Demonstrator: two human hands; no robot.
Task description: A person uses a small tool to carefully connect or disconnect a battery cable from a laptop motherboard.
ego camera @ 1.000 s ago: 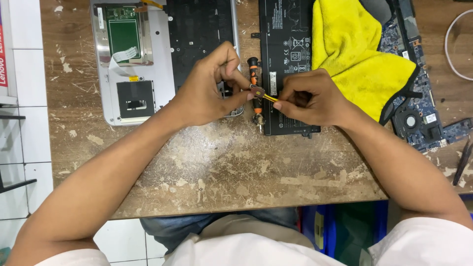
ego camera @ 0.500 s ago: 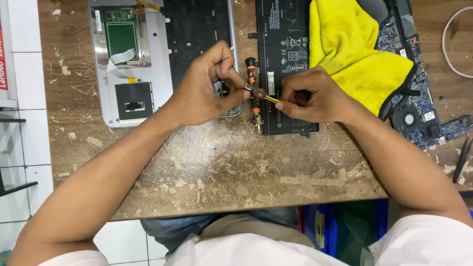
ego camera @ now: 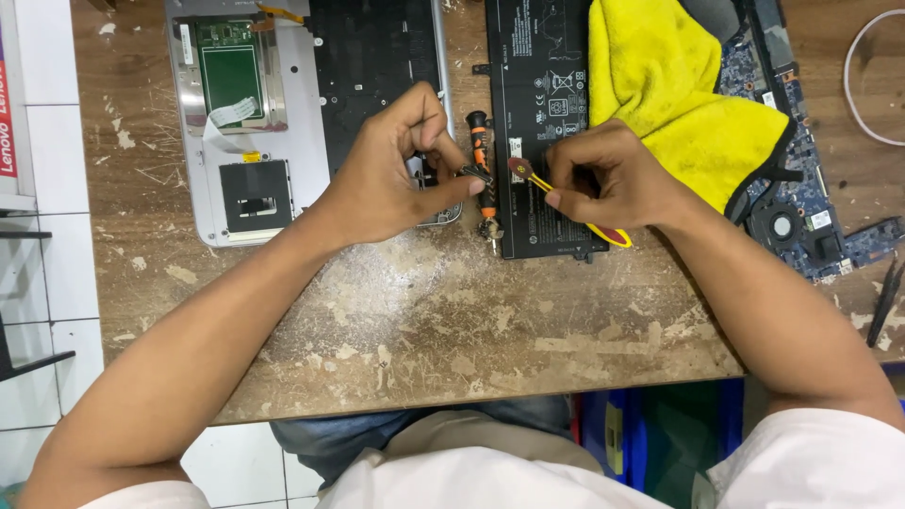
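My left hand (ego camera: pixel 391 179) pinches a small dark part (ego camera: pixel 474 172) between thumb and forefinger, just over the lower right corner of an opened silver laptop shell (ego camera: pixel 292 141). A thin yellow tool with dark red ends (ego camera: pixel 566 200) is gripped in my right hand (ego camera: pixel 613 179), and its near tip points at the small part a short way off. Between the two hands an orange and black screwdriver (ego camera: pixel 484 193) lies on the worn wooden table (ego camera: pixel 424 320). My right hand rests over a flat black battery pack (ego camera: pixel 537 104).
A yellow cloth (ego camera: pixel 674 90) lies across the battery's right side and a blue circuit board with a fan (ego camera: pixel 801 212). A white cable loop (ego camera: pixel 863 90) and a dark slim tool (ego camera: pixel 886 302) sit at the right edge. White tiled floor shows on the left.
The yellow tool's tip has drawn slightly away from my left fingers, which still pinch the small part. The screwdriver has stayed on the table.
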